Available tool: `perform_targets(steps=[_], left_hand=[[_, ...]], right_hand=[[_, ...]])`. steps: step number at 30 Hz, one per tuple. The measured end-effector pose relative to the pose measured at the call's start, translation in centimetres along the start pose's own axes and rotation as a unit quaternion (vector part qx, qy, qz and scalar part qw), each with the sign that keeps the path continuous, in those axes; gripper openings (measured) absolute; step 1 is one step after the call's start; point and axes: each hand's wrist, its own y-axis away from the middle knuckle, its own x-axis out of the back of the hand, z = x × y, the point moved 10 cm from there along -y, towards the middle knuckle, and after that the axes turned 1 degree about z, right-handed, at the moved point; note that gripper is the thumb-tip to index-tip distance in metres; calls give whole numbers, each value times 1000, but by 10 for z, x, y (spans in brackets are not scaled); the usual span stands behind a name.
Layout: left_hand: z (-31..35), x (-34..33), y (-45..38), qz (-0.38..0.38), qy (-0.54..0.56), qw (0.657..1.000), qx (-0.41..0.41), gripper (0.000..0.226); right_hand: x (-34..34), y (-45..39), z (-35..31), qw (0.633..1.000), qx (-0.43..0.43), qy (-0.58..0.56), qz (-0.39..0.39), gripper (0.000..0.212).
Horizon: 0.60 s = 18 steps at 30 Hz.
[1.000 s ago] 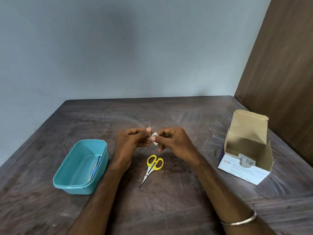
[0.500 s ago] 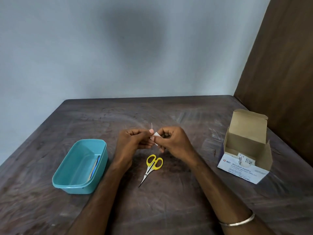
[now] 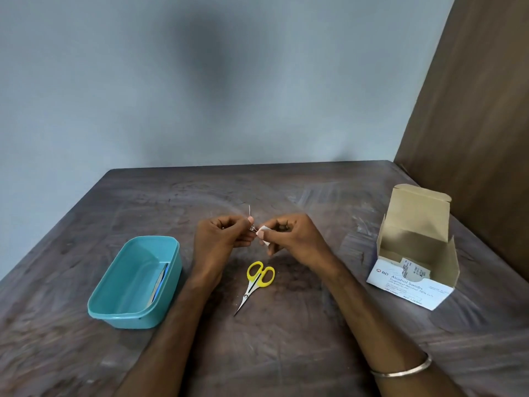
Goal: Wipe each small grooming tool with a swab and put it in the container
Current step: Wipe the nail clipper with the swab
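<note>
Pinching a small metal grooming tool [image 3: 251, 227], the left hand [image 3: 221, 237] holds it above the bench [image 3: 300, 325], a thin metal lever sticking up past the fingers. Right hand [image 3: 292, 237] grips a white swab [image 3: 262, 235] pressed against the tool's end. Yellow-handled scissors [image 3: 256, 282] lie on the bench just below both hands. Teal container [image 3: 134, 313] sits to the left, a flat tool [image 3: 160, 285] leaning inside. An open alcohol swab box [image 3: 412, 287] stands well to the right.

You look down on a dark brown wooden bench [image 3: 300, 190], its surface worn and scratched. Behind it stands a plain grey-blue wall [image 3: 114, 81] with a soft dark shadow in the middle. At right rises a brown panel [image 3: 481, 110], perhaps a door.
</note>
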Motion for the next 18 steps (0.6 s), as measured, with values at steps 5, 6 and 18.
perform_targets(steps=[5,6,18], left_hand=[[1,0,-1,-1,-19,1000,-18,10],[1,0,-1,-1,-20,1000,-20,9],[-1,0,0,9,-31,999,-18,11]], right_hand=[[4,3,-1,999,-28,-21,26,5],[5,3,-1,999,-32,-27,31,5],[9,5,-18,992,42,102,65,7]])
